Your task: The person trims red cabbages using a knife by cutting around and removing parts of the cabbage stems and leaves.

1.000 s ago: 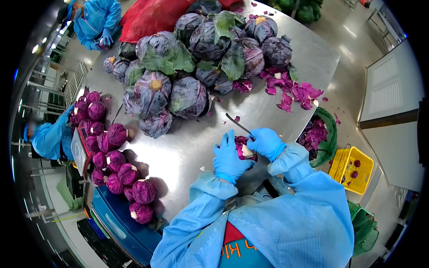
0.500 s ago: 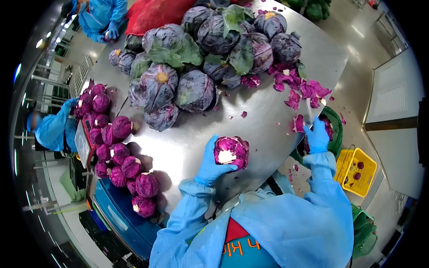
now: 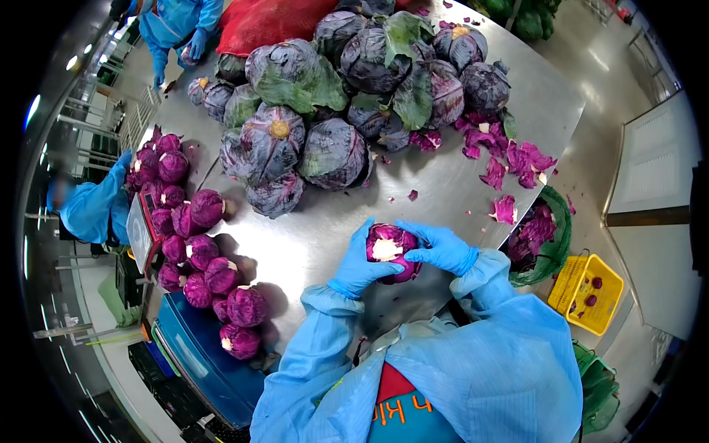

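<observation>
A peeled red cabbage (image 3: pixel 390 244) with a pale cut stem is held above the near part of the steel table (image 3: pixel 325 244). My left hand (image 3: pixel 360 262), in a blue glove, wraps its left side. My right hand (image 3: pixel 442 247), also gloved, grips its right side with thumb and fingers. No knife shows in either hand. Unpeeled dark cabbages (image 3: pixel 336 153) are piled at the far side. Several peeled cabbages (image 3: pixel 221 275) stand in a group on the left. Torn purple leaves (image 3: pixel 528 159) lie at the right edge.
A red mesh sack (image 3: pixel 269 26) lies behind the pile. A scale (image 3: pixel 140 225) and a blue bin (image 3: pixel 210 362) are at the left. A green net with leaves (image 3: pixel 554 251) and a yellow basket (image 3: pixel 598 295) stand right. Two co-workers (image 3: pixel 173 29) (image 3: pixel 92 210) are beyond the table's left side.
The dark tool seen a second ago no longer shows. My right hand came back from the leaf net and took hold of the cabbage. A leaf piece now lies at the table's right edge.
</observation>
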Demonstrator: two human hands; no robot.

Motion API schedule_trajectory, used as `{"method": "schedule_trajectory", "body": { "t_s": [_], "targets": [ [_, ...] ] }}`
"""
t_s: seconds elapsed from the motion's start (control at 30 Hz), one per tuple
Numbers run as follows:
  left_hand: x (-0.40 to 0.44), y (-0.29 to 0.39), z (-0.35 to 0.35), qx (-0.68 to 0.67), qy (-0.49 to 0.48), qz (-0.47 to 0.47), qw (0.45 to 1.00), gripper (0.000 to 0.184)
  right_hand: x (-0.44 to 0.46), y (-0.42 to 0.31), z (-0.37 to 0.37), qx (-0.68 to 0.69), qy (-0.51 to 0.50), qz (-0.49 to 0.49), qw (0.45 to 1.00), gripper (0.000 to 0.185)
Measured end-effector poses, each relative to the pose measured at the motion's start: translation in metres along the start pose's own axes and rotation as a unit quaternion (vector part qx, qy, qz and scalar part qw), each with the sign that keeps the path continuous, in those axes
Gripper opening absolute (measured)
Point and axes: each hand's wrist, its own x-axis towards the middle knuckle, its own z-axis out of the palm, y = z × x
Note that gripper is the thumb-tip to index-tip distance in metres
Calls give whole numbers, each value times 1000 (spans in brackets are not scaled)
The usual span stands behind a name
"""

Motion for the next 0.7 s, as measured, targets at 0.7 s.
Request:
{"method": "schedule_trajectory", "body": {
  "t_s": [0.7],
  "targets": [
    [-3, 14, 0, -115, 13, -30, 993, 122, -54, 35, -36, -252, 309, -28, 917, 40]
  ]
}}
